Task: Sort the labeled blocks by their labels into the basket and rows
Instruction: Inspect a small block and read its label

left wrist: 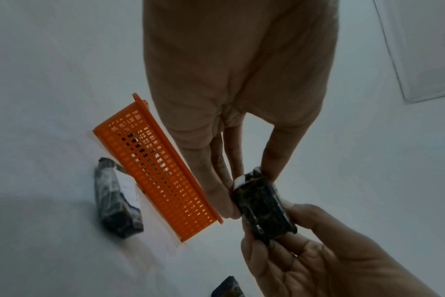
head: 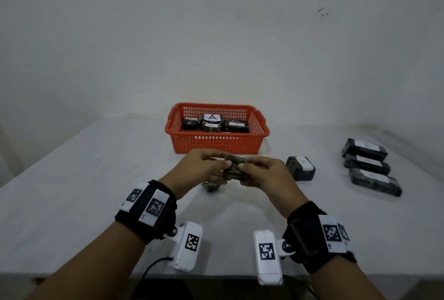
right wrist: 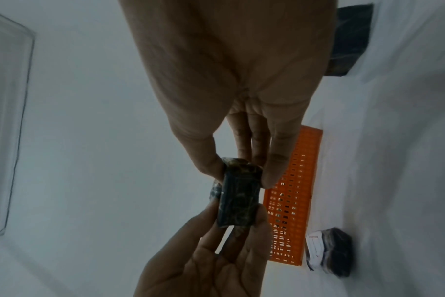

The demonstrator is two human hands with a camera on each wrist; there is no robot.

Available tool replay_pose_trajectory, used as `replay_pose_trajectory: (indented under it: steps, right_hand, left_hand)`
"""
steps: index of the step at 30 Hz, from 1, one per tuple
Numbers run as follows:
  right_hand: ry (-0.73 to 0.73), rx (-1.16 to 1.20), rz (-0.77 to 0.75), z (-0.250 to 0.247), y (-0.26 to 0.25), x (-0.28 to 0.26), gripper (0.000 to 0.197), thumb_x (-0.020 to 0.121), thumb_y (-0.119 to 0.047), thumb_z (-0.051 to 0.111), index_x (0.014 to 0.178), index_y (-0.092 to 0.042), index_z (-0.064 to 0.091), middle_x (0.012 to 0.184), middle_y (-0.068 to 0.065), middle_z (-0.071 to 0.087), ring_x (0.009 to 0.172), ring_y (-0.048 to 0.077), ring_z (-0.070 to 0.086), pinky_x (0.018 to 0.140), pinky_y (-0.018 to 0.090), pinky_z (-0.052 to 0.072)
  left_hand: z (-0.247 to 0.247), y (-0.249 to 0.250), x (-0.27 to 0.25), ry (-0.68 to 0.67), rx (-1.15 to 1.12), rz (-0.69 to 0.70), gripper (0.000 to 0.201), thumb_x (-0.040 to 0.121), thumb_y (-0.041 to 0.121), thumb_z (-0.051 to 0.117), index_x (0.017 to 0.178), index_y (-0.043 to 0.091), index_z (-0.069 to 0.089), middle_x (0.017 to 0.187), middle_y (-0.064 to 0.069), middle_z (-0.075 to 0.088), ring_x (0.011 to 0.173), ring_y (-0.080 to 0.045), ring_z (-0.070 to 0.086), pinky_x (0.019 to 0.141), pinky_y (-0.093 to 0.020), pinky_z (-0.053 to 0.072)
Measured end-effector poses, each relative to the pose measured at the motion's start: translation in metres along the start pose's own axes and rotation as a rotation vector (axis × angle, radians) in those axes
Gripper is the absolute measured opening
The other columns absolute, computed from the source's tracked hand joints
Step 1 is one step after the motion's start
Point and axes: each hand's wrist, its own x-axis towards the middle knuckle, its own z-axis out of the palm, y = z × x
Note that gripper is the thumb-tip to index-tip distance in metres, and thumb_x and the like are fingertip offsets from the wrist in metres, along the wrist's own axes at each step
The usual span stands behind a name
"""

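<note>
Two hands, the left hand [head: 204, 167] and the right hand [head: 262, 174], pinch one dark wrapped block [head: 234, 167] by its ends, just in front of the orange basket [head: 217, 142]. It looks stiff and light, but its wrap seems slippery, so the short ends are best to hold.

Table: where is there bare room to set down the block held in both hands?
The table is bare left of the orange basket and of the left hand. A narrower gap lies between the lone block and the row of three blocks. The basket is crowded with blocks.
</note>
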Motion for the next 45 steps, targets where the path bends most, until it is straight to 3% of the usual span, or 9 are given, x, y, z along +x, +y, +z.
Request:
replay_pose_trajectory:
  steps: [4,9,13,19,23,27,33,41,45]
  right_hand:
    - [0.020,0.024,0.000,-0.008,0.006,-0.009,0.018,0.091,-0.005,0.075,0.107,0.003,0.075,0.099,0.020,0.078,0.090,0.029,0.077,0.073,0.029,0.061]
    - [0.033,0.062,0.033,-0.012,0.008,-0.017,0.016,0.092,-0.006,0.073,0.107,0.000,0.076,0.097,0.017,0.079,0.089,0.029,0.078,0.072,0.029,0.062]
    - [0.047,0.048,0.017,-0.015,0.012,-0.019,0.015,0.092,-0.005,0.072,0.106,0.001,0.076,0.095,0.018,0.079,0.088,0.028,0.078,0.071,0.028,0.062]
    - [-0.073,0.097,0.036,-0.013,0.016,-0.023,0.025,0.089,-0.003,0.075,0.115,-0.002,0.075,0.104,0.017,0.079,0.097,0.028,0.077,0.080,0.031,0.060]
    - [-0.046,0.110,0.056,-0.012,0.019,-0.022,0.025,0.088,0.003,0.073,0.114,0.000,0.074,0.104,0.020,0.078,0.097,0.031,0.076,0.080,0.031,0.060]
    - [-0.058,0.123,0.070,-0.013,0.022,-0.025,0.023,0.089,-0.001,0.074,0.112,-0.001,0.075,0.103,0.019,0.078,0.095,0.030,0.077,0.080,0.032,0.061]
    - [0.017,0.093,0.046,-0.013,0.029,-0.027,0.021,0.090,0.000,0.073,0.111,0.002,0.074,0.100,0.020,0.078,0.090,0.029,0.077,0.074,0.029,0.060]
    - [0.004,0.108,0.057,-0.017,0.029,-0.028,0.025,0.087,0.003,0.075,0.112,0.002,0.073,0.099,0.020,0.079,0.089,0.029,0.077,0.082,0.030,0.062]
    - [0.004,0.095,0.051,-0.017,0.030,-0.031,0.027,0.087,0.006,0.073,0.114,0.000,0.073,0.103,0.020,0.078,0.099,0.032,0.076,0.085,0.032,0.062]
  left_hand:
    - [0.017,-0.003,-0.003,0.076,-0.017,-0.001,0.020,0.097,0.006,0.066,0.114,0.008,0.077,0.101,-0.011,0.080,0.091,-0.025,0.079,0.085,-0.040,0.065]
    - [0.030,-0.007,-0.008,0.119,-0.059,-0.023,0.019,0.096,0.004,0.066,0.111,0.004,0.077,0.099,-0.014,0.080,0.087,-0.025,0.079,0.074,-0.030,0.064]
    - [0.035,-0.013,-0.013,0.096,-0.099,-0.044,0.019,0.097,0.007,0.066,0.113,0.006,0.076,0.100,-0.014,0.080,0.090,-0.028,0.079,0.081,-0.036,0.065]
    - [0.033,-0.020,-0.017,0.176,-0.118,-0.040,0.019,0.096,0.002,0.064,0.110,0.000,0.077,0.098,-0.017,0.080,0.086,-0.030,0.079,0.077,-0.032,0.065]
    - [0.033,-0.019,-0.021,0.146,-0.135,-0.047,0.019,0.097,0.011,0.069,0.112,0.004,0.077,0.100,-0.015,0.080,0.088,-0.029,0.079,0.078,-0.033,0.065]
    - [0.035,-0.023,-0.022,0.181,-0.125,-0.046,0.019,0.093,0.005,0.072,0.111,0.000,0.077,0.101,-0.016,0.079,0.087,-0.029,0.079,0.075,-0.030,0.064]
    - [0.038,-0.027,-0.026,0.143,-0.113,-0.059,0.020,0.093,0.003,0.071,0.112,0.002,0.077,0.097,-0.010,0.079,0.090,-0.030,0.079,0.085,-0.040,0.065]
    - [0.036,-0.025,-0.025,0.158,-0.130,-0.031,0.029,0.090,-0.003,0.071,0.116,0.009,0.074,0.106,-0.014,0.079,0.095,-0.026,0.078,0.085,-0.037,0.064]
    - [0.038,-0.029,-0.027,0.201,-0.073,0.016,0.029,0.086,-0.005,0.075,0.112,0.009,0.077,0.109,-0.013,0.077,0.093,-0.023,0.078,0.083,-0.031,0.064]
